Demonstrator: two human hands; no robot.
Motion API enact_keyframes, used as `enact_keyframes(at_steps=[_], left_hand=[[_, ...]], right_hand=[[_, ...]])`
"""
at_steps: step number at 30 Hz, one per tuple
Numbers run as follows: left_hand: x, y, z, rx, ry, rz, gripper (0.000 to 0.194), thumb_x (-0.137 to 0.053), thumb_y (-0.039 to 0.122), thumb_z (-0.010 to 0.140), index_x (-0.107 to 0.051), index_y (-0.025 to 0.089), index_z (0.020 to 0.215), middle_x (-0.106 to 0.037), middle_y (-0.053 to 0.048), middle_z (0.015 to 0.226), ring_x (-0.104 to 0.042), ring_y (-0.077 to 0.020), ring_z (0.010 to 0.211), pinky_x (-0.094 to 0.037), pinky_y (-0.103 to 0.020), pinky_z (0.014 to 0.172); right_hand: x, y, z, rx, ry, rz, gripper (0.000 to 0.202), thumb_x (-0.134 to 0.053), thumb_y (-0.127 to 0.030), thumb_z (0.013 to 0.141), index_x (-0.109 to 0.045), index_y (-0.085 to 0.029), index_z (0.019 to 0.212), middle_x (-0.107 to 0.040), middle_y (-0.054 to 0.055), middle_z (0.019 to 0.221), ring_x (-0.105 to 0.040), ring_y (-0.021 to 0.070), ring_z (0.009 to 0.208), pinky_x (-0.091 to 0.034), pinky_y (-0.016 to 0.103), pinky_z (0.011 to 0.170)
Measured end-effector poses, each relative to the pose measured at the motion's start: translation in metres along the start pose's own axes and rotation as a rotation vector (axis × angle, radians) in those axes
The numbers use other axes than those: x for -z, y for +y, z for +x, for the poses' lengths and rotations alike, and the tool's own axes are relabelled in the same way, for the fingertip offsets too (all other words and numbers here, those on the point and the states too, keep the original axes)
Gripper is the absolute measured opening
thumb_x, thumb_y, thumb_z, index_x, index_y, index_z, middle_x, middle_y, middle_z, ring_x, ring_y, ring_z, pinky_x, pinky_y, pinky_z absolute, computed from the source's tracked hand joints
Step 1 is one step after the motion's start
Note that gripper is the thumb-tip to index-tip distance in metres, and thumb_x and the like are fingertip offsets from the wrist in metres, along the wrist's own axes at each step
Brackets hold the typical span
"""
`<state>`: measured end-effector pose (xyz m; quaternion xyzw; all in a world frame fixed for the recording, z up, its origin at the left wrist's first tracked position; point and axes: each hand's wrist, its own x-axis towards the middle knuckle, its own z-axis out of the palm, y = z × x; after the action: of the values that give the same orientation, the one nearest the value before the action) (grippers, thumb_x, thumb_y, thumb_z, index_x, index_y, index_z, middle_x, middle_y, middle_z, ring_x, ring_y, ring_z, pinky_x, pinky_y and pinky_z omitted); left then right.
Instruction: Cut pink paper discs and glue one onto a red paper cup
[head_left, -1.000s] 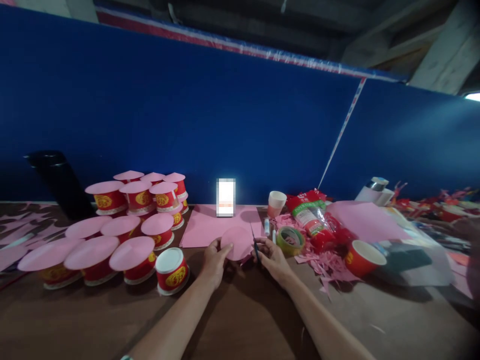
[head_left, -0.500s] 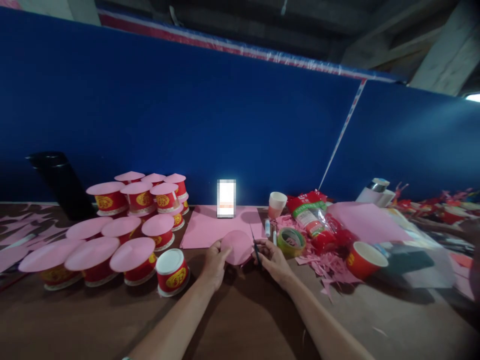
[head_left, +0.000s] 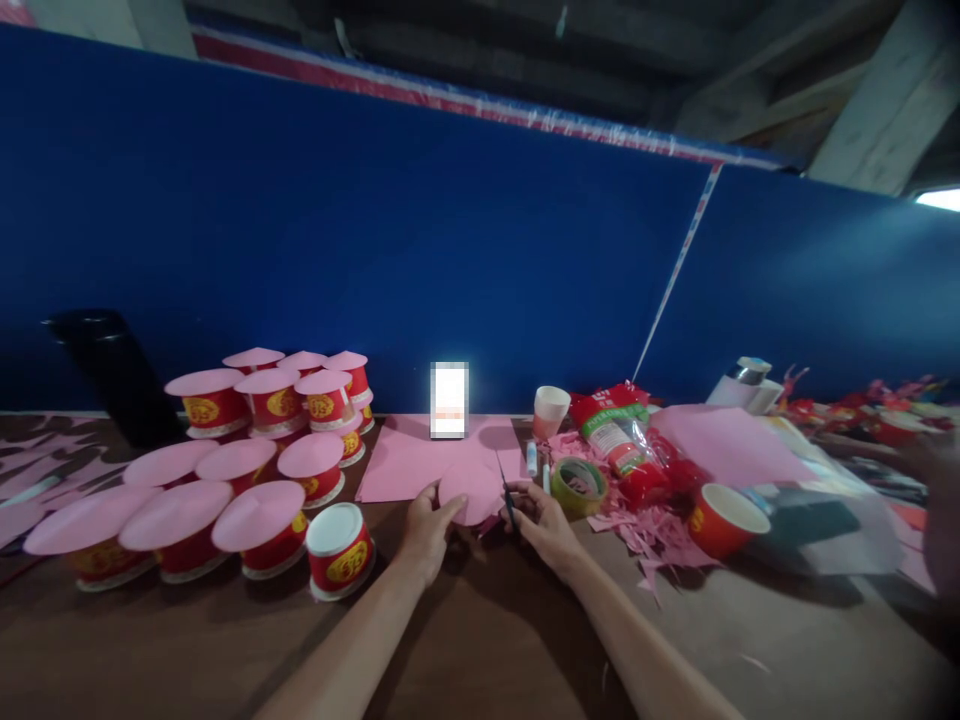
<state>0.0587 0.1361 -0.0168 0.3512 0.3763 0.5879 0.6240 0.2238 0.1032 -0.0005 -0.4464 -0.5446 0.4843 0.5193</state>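
Note:
A round piece of pink paper (head_left: 472,495) is pinched at its left edge by my left hand (head_left: 430,530). My right hand (head_left: 545,525) is closed on dark scissors (head_left: 509,503), whose blades point up and away beside the paper's right edge. Behind the hands, pink sheets (head_left: 401,465) lie on the table, and a bright phone (head_left: 449,402) stands upright over them. To the left of my left hand is an upside-down red cup (head_left: 340,552) with a white base on top.
Several red cups with pink paper tops (head_left: 259,518) fill the left side, near a black bottle (head_left: 112,375). On the right are a tape roll (head_left: 578,486), paper cup (head_left: 551,410), red packet (head_left: 619,440), pink shreds (head_left: 656,530) and red cup (head_left: 727,520).
The view has shifted slightly. The pink disc is tilted a little differently between my hands, which keep their grips. A blurred dark shape has appeared at the far right edge.

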Motion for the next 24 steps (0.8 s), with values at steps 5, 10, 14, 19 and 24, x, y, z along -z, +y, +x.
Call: enact_keyframes(at_steps=[5,10,14,19,24], left_hand=[[-0.002,0.003,-0.002,0.054,-0.033,-0.066,0.033,-0.073,0.023,0.057,-0.059,0.011,0.085,-0.066,-0.004,0.065,-0.063,-0.0167,0.058,-0.05,-0.026,0.056],[-0.006,0.01,-0.007,0.061,-0.055,-0.092,0.032,-0.072,0.023,0.059,-0.058,0.012,0.086,-0.068,-0.005,0.072,-0.064,-0.0173,0.064,-0.051,-0.026,0.056],[-0.007,0.011,-0.007,0.054,-0.068,-0.133,0.035,-0.071,0.022,0.061,-0.056,0.014,0.092,-0.068,-0.004,0.078,-0.065,-0.0168,0.068,-0.052,-0.028,0.062],[-0.007,0.007,-0.005,0.034,-0.062,-0.136,0.036,-0.072,0.018,0.058,-0.055,0.014,0.089,-0.067,-0.003,0.074,-0.064,-0.0153,0.066,-0.051,-0.028,0.065],[-0.005,0.003,-0.002,0.044,-0.035,-0.105,0.039,-0.072,0.02,0.057,-0.055,0.014,0.091,-0.066,-0.003,0.071,-0.063,-0.0141,0.062,-0.05,-0.027,0.062]], right_hand=[[0.001,0.002,0.001,0.008,-0.01,0.008,0.038,-0.066,-0.034,0.068,-0.051,-0.017,0.098,-0.058,0.0,0.071,-0.055,0.0106,0.058,-0.042,0.019,0.048],[0.002,0.007,0.001,0.0,-0.012,0.031,0.039,-0.065,-0.035,0.068,-0.05,-0.017,0.099,-0.057,0.0,0.071,-0.054,0.0103,0.057,-0.041,0.018,0.046],[0.002,0.007,0.001,-0.002,-0.018,0.032,0.039,-0.065,-0.035,0.069,-0.05,-0.017,0.1,-0.058,0.0,0.072,-0.054,0.01,0.057,-0.041,0.019,0.047],[0.001,0.002,0.001,-0.001,-0.003,0.005,0.038,-0.066,-0.034,0.068,-0.051,-0.017,0.099,-0.058,0.0,0.071,-0.056,0.0113,0.059,-0.043,0.02,0.05],[0.0,0.003,0.001,0.007,-0.004,-0.013,0.038,-0.066,-0.035,0.068,-0.051,-0.018,0.098,-0.057,0.0,0.069,-0.057,0.0125,0.06,-0.044,0.021,0.049]])
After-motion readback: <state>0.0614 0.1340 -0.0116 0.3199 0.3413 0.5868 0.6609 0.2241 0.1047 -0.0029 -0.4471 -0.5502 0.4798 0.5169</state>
